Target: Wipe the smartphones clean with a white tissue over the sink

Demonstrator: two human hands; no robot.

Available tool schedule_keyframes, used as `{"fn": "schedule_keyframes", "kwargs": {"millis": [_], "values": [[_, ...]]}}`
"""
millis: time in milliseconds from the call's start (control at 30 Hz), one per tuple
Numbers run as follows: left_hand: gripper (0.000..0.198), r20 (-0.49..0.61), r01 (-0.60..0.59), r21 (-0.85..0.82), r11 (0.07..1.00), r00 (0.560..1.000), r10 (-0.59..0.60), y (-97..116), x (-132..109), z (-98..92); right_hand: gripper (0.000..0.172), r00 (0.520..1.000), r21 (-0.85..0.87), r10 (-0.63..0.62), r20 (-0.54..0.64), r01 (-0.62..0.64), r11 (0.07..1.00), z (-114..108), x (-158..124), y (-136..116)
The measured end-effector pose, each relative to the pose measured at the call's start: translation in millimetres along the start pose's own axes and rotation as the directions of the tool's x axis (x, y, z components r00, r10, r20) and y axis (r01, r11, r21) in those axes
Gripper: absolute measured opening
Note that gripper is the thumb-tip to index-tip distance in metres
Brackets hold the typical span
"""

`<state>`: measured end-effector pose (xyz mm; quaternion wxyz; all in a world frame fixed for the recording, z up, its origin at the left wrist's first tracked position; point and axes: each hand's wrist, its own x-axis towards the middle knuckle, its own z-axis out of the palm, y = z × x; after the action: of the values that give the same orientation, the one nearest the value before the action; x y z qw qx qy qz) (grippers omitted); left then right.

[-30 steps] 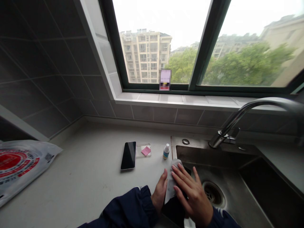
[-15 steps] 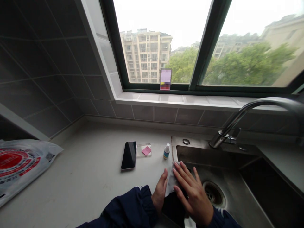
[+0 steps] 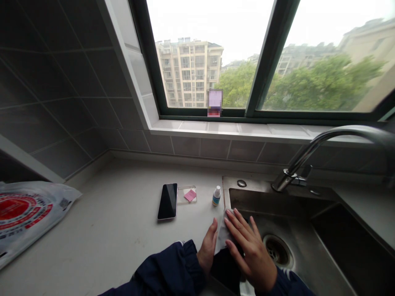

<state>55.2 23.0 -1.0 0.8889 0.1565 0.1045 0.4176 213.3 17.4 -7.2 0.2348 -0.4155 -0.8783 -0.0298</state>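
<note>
Right hand: ours (image 3: 254, 255) lies palm-down on the pale cloth (image 3: 222, 238), fingers stretched out, a bit spread.
Left hand: we've got this one (image 3: 207, 247) clamped on the dark slab (image 3: 226, 269), thumb up, other fingers hidden.
Dark slab: in our hands, partly under the cloth, by the sink's (image 3: 304, 230) left edge.
Bottle (image 3: 216, 196): upright, white cap, just beside the counter's (image 3: 123, 230) sink-side edge.
Phone (image 3: 167, 201): dark screen, left of the bottle, right up against a clear case (image 3: 181, 200) bearing a pink square (image 3: 190, 195).
Plastic bag (image 3: 31, 209): counter's left edge.
Faucet (image 3: 298, 160): sink's back edge.
</note>
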Motion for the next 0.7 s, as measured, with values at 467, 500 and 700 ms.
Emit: {"fn": "schedule_keyframes", "kwargs": {"millis": [467,500,700], "values": [[0.073,-0.08,-0.022,-0.02,1.0,0.997,0.02,-0.8,-2.2,-3.8,0.06,1.0,0.019,0.004,-0.009,-0.004,1.0,0.0,0.2,0.3],[0.073,-0.08,-0.021,-0.018,1.0,0.997,0.019,-1.0,-2.6,-4.0,0.06,1.0,0.02,0.004,-0.011,-0.004,1.0,-0.1,0.3,0.2],[0.076,-0.073,0.001,0.012,1.0,0.997,0.0,-0.3,-3.6,-0.9,0.06,1.0,0.016,0.004,-0.009,-0.003,1.0,0.3,1.1,0.0]]}}
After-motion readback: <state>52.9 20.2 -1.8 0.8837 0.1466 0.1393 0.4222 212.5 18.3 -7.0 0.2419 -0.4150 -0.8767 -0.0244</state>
